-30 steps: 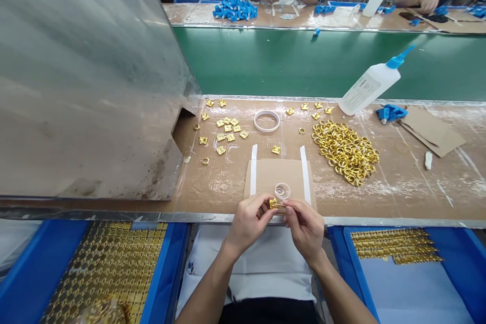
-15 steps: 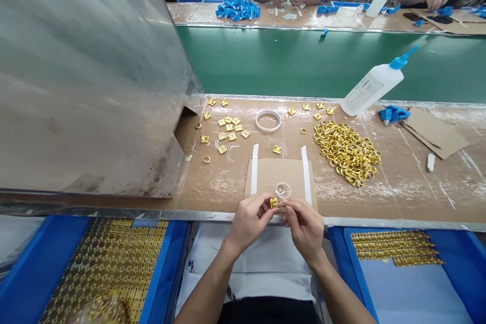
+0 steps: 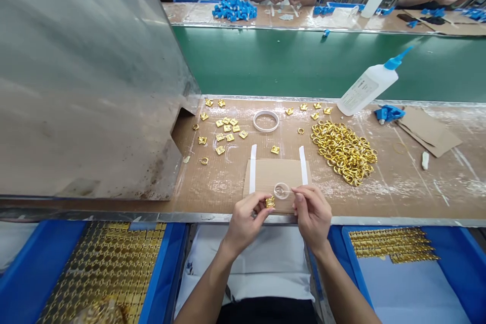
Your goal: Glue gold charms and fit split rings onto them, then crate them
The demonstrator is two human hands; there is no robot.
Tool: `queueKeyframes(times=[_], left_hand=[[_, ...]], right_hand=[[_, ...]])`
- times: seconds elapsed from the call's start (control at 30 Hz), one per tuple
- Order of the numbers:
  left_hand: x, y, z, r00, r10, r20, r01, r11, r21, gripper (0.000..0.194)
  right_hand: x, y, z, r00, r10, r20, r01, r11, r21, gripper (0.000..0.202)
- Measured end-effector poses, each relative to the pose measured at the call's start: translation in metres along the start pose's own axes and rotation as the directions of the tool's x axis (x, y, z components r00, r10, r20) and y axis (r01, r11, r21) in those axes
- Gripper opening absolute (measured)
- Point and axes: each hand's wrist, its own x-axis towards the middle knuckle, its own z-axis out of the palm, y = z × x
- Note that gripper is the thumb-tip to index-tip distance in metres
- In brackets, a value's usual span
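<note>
A small square gold piece (image 3: 270, 202) is pinched between the thumb and fingers of my left hand (image 3: 243, 220), just above the table's front edge. My right hand (image 3: 315, 215) grips a thin pale stick (image 3: 287, 191), whose tip reaches into a small clear round dish (image 3: 276, 194). That dish stands on a cardboard sheet (image 3: 277, 169) held down by two white tape strips. Past the sheet lie several loose square gold pieces (image 3: 230, 137), and a heap of gold rings (image 3: 347, 154) is to the right.
A white tape ring (image 3: 266, 130) and a leaning white bottle (image 3: 366, 90) stand farther back. Sheet metal (image 3: 94, 86) walls off the left. Blue trays (image 3: 154, 268) with gold pieces flank my lap. Across the green belt (image 3: 281, 61), people handle blue items.
My right hand has moved slightly right, taking the stick from the gold piece to the dish. The gold piece stays in my left hand, shifted slightly left.
</note>
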Motion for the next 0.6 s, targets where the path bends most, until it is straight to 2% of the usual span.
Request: queueKeyframes(times=[0.2, 0.6], left_hand=[[-0.0004, -0.0005, -0.0020, 1.000, -0.021, -0.004, 0.020, 1.000, -0.012, 0.013], [0.0003, -0.0005, -0.0016, 1.000, 0.005, 0.021, -0.005, 1.000, -0.007, 0.014]], right_hand=[[0.0062, 0.0009, 0.0048, 0.990, -0.121, 0.067, 0.128, 0.984, -0.123, 0.018], [0.0064, 0.0003, 0.0066, 0.986, -0.134, 0.095, 0.143, 0.984, -0.105, 0.021]])
